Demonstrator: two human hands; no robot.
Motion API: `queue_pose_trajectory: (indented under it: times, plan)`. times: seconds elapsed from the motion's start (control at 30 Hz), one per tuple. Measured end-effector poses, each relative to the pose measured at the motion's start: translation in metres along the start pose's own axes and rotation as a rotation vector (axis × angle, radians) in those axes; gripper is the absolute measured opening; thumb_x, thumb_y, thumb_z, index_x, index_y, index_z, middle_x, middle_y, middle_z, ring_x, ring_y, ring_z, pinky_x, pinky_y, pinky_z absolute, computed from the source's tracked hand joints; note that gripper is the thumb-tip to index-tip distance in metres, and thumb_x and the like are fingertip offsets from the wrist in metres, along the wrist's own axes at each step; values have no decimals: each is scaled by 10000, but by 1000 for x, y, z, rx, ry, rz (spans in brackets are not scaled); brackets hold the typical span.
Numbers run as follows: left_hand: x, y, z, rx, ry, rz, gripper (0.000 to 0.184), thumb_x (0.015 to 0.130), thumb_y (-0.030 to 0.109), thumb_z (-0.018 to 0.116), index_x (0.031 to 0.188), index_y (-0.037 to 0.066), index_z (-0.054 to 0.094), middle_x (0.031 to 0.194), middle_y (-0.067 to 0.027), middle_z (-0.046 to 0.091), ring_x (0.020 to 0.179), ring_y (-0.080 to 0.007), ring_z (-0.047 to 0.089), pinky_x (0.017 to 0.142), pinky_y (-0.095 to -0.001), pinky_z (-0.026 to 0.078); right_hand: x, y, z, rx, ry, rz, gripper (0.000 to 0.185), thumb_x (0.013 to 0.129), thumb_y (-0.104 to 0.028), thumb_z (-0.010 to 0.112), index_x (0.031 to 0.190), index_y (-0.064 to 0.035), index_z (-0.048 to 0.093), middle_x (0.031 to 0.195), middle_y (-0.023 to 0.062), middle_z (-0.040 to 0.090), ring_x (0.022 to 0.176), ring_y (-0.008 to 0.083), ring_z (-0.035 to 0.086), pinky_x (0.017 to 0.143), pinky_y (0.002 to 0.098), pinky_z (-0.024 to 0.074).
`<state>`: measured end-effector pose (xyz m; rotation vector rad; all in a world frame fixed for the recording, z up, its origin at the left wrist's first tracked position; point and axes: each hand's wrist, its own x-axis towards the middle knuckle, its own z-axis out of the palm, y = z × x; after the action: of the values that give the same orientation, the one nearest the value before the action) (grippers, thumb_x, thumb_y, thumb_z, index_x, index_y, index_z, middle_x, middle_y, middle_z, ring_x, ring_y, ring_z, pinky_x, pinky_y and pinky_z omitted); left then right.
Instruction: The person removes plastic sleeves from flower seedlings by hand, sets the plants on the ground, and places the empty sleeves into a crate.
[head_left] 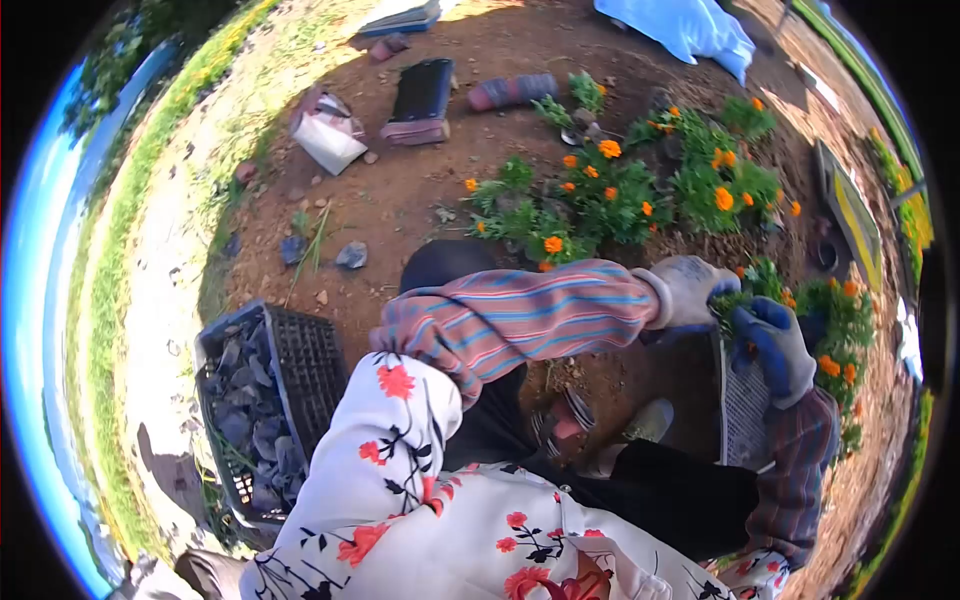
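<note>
My left hand, in a white and blue work glove, reaches across to the right with its fingers curled at a small leafy marigold plant. On the plant's other side, my right hand, in a matching glove, has its fingers bent closed against the leaves. Part of the plant's base is hidden by the gloves. Below both hands stands a grey mesh-sided plastic crate. More marigolds with orange flowers crowd just beyond my right hand.
Flowering marigolds stand on the soil ahead. To my left is a black crate holding dark crumpled pieces. A white bag, a dark flat bundle, a rolled cloth and a blue sheet lie farther off.
</note>
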<state>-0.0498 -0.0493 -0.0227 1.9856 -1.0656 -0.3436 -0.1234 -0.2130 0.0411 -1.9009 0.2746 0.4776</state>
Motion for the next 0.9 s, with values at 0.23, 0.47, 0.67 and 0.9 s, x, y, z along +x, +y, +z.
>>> queue_pose_trajectory:
  times: [0.23, 0.47, 0.67, 0.9]
  plan:
    - [-14, -19, -31, -45, 261, -169, 246, 659, 212, 591, 868, 92, 645, 810, -160, 621, 828, -320, 589, 744, -409, 450, 19, 4, 28, 310, 192, -206, 198, 912, -234, 448, 945, -68, 550, 578, -25, 489, 436, 37, 412, 385, 192, 319]
    - [-38, -41, -72, -10, 381, -314, 321, 697, 287, 624, 952, 94, 634, 884, -187, 613, 862, -332, 576, 780, -396, 440, 38, 40, 17, 452, 21, -19, 196, 892, -194, 490, 1002, -41, 546, 707, -13, 515, 565, 55, 448, 497, 197, 367]
    - [-171, -138, -231, -496, 849, -388, 273, 747, 302, 633, 793, 33, 632, 706, -73, 621, 589, -175, 560, 572, -303, 442, 42, 51, 14, 356, 9, 2, 175, 875, -202, 513, 980, -71, 562, 712, -20, 537, 584, 64, 485, 516, 196, 392]
    - [-338, -145, -347, -829, 1051, -547, 486, 903, 335, 376, 1053, -103, 523, 931, -201, 618, 818, -257, 610, 736, -378, 493, 92, 154, -47, 361, -96, 90, 239, 840, -243, 565, 1014, -81, 544, 816, 44, 596, 655, 136, 569, 580, 272, 479]
